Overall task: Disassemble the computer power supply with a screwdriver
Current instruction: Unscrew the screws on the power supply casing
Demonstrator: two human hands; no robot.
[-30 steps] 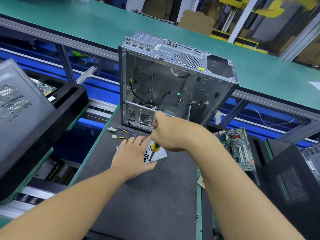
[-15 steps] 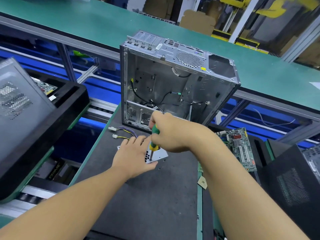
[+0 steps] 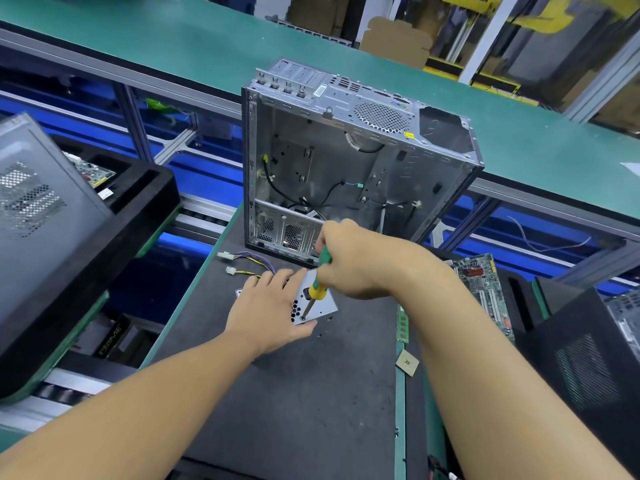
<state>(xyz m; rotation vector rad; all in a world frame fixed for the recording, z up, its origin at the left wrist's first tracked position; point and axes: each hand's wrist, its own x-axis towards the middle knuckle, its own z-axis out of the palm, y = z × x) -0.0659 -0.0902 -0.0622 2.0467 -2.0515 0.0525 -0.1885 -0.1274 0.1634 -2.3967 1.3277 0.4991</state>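
The silver power supply (image 3: 323,304) lies flat on the dark mat, its perforated top facing up. My left hand (image 3: 273,310) rests flat on it with straight fingers and covers most of its left part. My right hand (image 3: 360,261) grips a green and yellow screwdriver (image 3: 318,287). The screwdriver tip stands on a screw near the supply's front edge, by my left thumb. Coloured cables with white plugs (image 3: 242,263) run out from under my left hand.
An empty grey computer case (image 3: 346,161) stands upright just behind the hands. A black tray with another case (image 3: 52,216) is at left. A motherboard (image 3: 485,289), a memory stick (image 3: 402,323) and a chip (image 3: 408,362) lie at right. A green conveyor (image 3: 173,39) runs behind.
My right hand has lifted slightly and turned on the screwdriver handle, so more of the green grip shows. My left hand stays flat on the power supply.
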